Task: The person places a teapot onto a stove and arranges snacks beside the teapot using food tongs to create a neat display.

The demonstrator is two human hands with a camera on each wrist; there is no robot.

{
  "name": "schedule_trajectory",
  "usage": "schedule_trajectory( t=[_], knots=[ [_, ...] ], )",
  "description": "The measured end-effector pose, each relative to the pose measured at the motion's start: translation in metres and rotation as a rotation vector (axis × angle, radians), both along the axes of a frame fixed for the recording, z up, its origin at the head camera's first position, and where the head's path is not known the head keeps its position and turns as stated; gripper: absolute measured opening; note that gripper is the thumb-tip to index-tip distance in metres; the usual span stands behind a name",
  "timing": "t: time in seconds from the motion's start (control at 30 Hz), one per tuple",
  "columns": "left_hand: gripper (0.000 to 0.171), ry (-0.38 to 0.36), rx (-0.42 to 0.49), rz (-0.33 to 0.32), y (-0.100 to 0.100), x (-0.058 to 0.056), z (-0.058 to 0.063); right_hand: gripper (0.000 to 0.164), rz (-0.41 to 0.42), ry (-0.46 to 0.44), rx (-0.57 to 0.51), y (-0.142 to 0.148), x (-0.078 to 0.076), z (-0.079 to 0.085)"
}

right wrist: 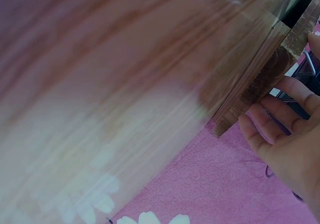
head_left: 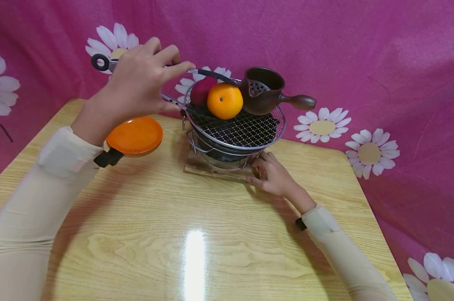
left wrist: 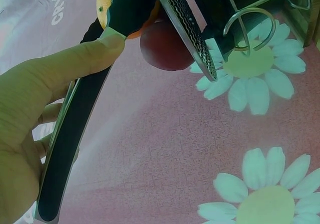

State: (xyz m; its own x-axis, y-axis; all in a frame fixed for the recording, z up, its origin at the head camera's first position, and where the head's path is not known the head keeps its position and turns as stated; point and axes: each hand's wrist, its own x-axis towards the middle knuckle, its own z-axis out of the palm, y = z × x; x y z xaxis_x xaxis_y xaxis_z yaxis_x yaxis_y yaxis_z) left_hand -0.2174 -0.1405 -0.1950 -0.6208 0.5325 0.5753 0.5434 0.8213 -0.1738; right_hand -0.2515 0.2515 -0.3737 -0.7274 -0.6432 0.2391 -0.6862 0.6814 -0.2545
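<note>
In the head view my left hand [head_left: 136, 79] holds a pair of tongs [left wrist: 75, 134] with black tips, thumb on one arm and fingers on the other. The tongs' spread tips reach around an orange [head_left: 224, 101] above the wire grill rack [head_left: 245, 129]; whether they touch it I cannot tell. A dark red round fruit [head_left: 202, 92] sits just behind and left of the orange, partly hidden. Below the rack is a small round grill stove on a wooden base [head_left: 211, 171]. My right hand [head_left: 273, 175] grips the base's right end, thumb at the front edge.
A dark brown side-handled pot [head_left: 262, 94] stands on the rack's back right part, its handle pointing right. An orange pan [head_left: 136, 136] with a black handle lies left of the stove on the wooden table [head_left: 155, 234]. A pink flowered cloth [head_left: 324, 54] hangs behind.
</note>
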Motion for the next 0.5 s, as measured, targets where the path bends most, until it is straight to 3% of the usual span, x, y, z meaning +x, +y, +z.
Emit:
schedule_trajectory(
  t=[0.5],
  knots=[
    [0.083,-0.026,-0.002,-0.011,0.0002,0.0033,0.0048,0.026,-0.011,-0.014,0.012,-0.0016,-0.0001,-0.0004]
  ],
)
